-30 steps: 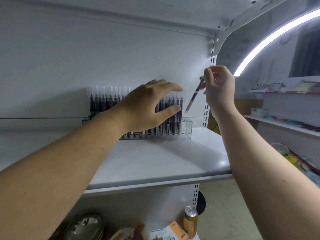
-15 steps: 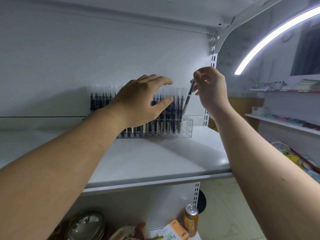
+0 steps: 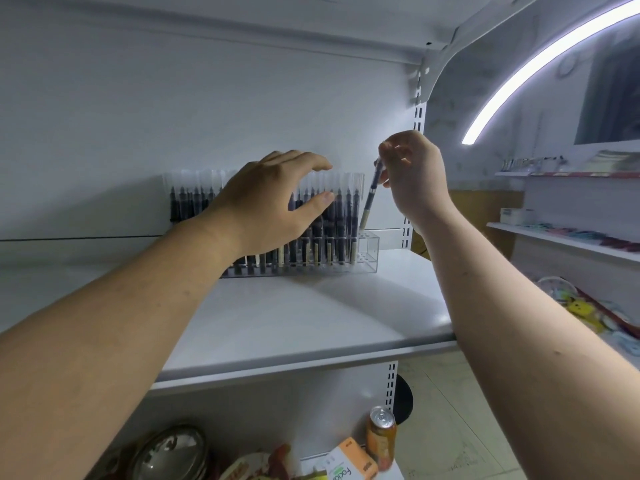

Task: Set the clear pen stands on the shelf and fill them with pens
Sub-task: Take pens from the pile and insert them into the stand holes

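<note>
Pinching a dark pen (image 3: 370,199) in the right hand (image 3: 412,178), tilted, low end right at the open holes on the right end of the clear pen stand (image 3: 367,252). Holding nothing with the left hand (image 3: 266,199), fingers spread loose in front of the many pens (image 3: 341,216) standing in that stand. White shelf (image 3: 311,323) under the stand, wall just behind it.

Single wide-angle head-worn view, forward and slightly downward, close to the white shelf (image 3: 311,323)
</note>
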Demonstrator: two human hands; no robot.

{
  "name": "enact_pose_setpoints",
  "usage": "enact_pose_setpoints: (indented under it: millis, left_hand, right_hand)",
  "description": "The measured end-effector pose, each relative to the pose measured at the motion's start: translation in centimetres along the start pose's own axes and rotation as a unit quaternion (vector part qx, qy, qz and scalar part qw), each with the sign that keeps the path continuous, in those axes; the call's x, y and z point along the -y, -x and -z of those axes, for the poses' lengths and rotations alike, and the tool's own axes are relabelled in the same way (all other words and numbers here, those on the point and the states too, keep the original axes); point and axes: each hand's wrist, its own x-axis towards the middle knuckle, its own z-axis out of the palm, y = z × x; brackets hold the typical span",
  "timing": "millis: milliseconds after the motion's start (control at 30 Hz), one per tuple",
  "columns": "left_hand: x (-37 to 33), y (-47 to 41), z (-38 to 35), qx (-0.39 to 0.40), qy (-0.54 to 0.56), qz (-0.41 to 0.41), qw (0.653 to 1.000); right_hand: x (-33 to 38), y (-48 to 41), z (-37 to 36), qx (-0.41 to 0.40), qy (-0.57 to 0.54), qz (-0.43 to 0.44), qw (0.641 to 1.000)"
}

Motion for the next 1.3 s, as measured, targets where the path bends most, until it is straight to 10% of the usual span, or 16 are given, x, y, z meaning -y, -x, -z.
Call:
enact_pose_setpoints:
  millis: [800, 1033, 1300]
  left_hand:
    - [0.0, -0.1, 0.2, -0.008, -0.015, -0.009, 1.0]
    - [0.3, -0.6, 3.2, -0.016, -0.082, -0.002, 0.996]
    - [4.8, 5.2, 14.5, 0.031, -0.184, 0.106, 0.977]
  right_hand:
    - [-1.0, 1.0, -0.5, 0.135, 0.087, -0.066, 0.985]
    - [1.5, 0.6, -0.6, -0.035, 0.057, 0.07, 0.995]
    - [13.0, 3.4, -8.6, 0.166, 0.123, 0.23, 0.951]
